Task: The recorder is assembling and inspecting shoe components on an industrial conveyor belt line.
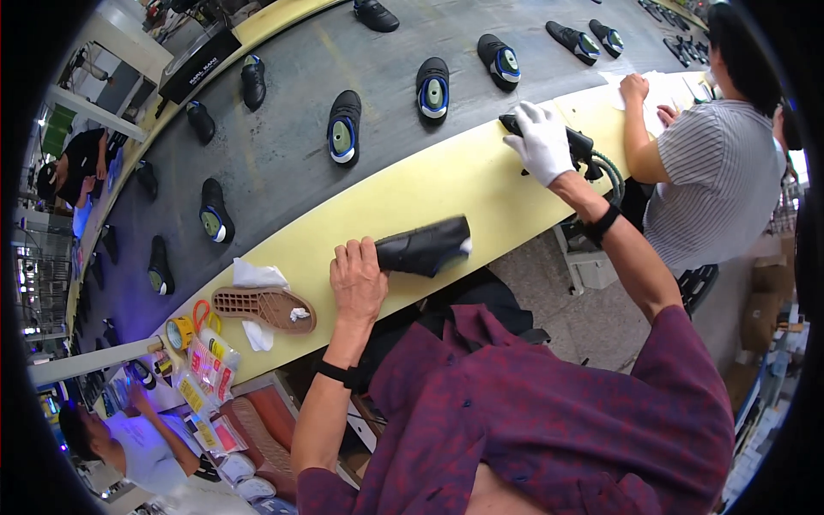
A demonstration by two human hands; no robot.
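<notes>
A wide grey conveyor belt (pixel 283 154) sweeps across the top, carrying a string of black shoes (pixel 345 126) with green insoles, spaced well apart. Along its near edge runs the pale yellow counter (pixel 429 184), and that's where the action is. A person in a striped shirt (pixel 717 176) works at the far right end of it, hands on white paper. Front and centre, the left hand (pixel 358 279) lies bare on the counter, fingers curled over the heel end of a black shoe upper (pixel 427 246) lying on its side, holding it down. Out to the right, the right hand (pixel 542 142), in a white glove, is closed tight around a black handheld tool (pixel 571 142) with a green hose (pixel 614 172) trailing off the counter edge. Left of the shoe upper, a brown sole (pixel 262 306) lies tread up, white rags (pixel 257 275) just beside it. Further left, orange-handled scissors (pixel 202 313) and a yellow tape roll (pixel 179 332).
</notes>
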